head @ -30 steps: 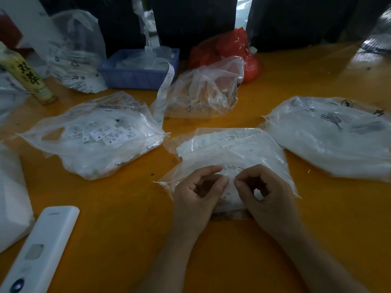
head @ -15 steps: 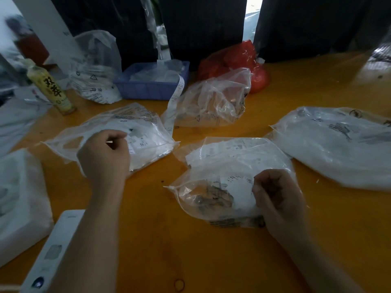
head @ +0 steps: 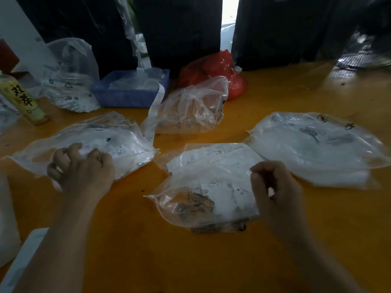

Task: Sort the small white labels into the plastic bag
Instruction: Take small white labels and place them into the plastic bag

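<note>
**Hands on two label bags**

Head view: the left hand (head: 81,172), fingers curled, grips the plastic of the left bag (head: 118,140) near the desk's (head: 211,261) left edge. The right hand (head: 277,191), fingers curled with thumb and forefinger pinched, rests on the middle bag (head: 203,182) at the desk's centre; whether it grips anything cannot be told. Small white labels (head: 220,187) lie inside that bag.

Single head-worn wide-angle view, looking forward and down across the orange table (head: 275,106) from the person's own seat; both forearms enter from the bottom edge, left hand (head: 82,172) and right hand (head: 275,191) close to the lens. Far table edge and dark backdrop at frame top; edges bow visibly; no second view to overlap.
</note>
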